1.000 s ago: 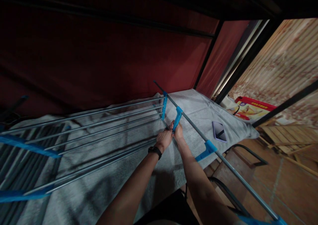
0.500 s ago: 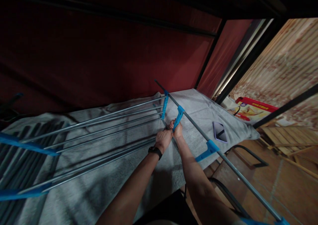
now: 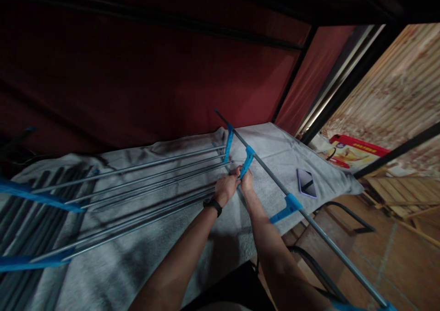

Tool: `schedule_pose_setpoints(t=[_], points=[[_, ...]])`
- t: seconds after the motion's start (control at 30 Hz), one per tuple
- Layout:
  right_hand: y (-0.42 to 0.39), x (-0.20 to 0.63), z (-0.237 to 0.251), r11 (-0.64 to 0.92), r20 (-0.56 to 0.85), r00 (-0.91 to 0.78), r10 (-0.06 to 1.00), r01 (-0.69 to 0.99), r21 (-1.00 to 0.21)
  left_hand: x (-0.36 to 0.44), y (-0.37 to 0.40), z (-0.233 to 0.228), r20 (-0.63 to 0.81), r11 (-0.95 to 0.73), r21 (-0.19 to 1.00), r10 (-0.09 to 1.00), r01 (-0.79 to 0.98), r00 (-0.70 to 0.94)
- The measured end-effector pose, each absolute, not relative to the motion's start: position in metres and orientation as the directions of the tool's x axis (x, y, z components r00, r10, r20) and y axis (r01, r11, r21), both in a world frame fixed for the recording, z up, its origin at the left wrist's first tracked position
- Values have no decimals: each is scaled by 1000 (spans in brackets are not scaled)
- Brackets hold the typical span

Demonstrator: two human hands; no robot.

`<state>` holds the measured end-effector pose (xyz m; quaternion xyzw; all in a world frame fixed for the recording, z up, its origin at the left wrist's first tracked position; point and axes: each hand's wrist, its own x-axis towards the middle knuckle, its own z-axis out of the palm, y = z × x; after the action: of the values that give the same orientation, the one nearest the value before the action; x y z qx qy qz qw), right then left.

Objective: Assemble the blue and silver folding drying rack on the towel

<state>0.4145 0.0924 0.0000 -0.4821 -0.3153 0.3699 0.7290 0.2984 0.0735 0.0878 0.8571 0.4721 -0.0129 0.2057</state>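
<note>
Part of a rack stretches over a grey cloth (image 3: 144, 251), with thin metal rods (image 3: 151, 217) running between blue plastic brackets. My left hand (image 3: 227, 187), with a black watch (image 3: 213, 206) at its wrist, is closed around the right end of the near rods. Touching it, my right hand (image 3: 246, 182) grips a blue bracket (image 3: 246, 160) that hangs from a long grey pole (image 3: 271, 176). Fingers cover the spot where rod and bracket meet, so I cannot tell whether the rod is seated. Farther back, another blue bracket (image 3: 228, 144) is beside more rods (image 3: 172, 157).
Several grey tubes (image 3: 41, 201) lie at the left under blue end pieces (image 3: 44, 197). A phone (image 3: 306, 182) rests on the cloth at right. Beyond are a black-framed chair (image 3: 347, 210), a red and yellow box (image 3: 357, 153) and wooden slats (image 3: 405, 194). A dark red panel (image 3: 165, 82) stands behind.
The right end of the uppermost far rod has dropped lower against its bracket. Both hands keep their places at the near bracket. My view has shifted slightly.
</note>
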Motion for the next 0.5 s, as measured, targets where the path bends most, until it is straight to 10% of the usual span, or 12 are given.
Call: schedule_pose_setpoints(t=[0.5], points=[[90,411,-2,277,93,553,828,-259,-925,295,79,92,-193,-466,356,811,810,552]])
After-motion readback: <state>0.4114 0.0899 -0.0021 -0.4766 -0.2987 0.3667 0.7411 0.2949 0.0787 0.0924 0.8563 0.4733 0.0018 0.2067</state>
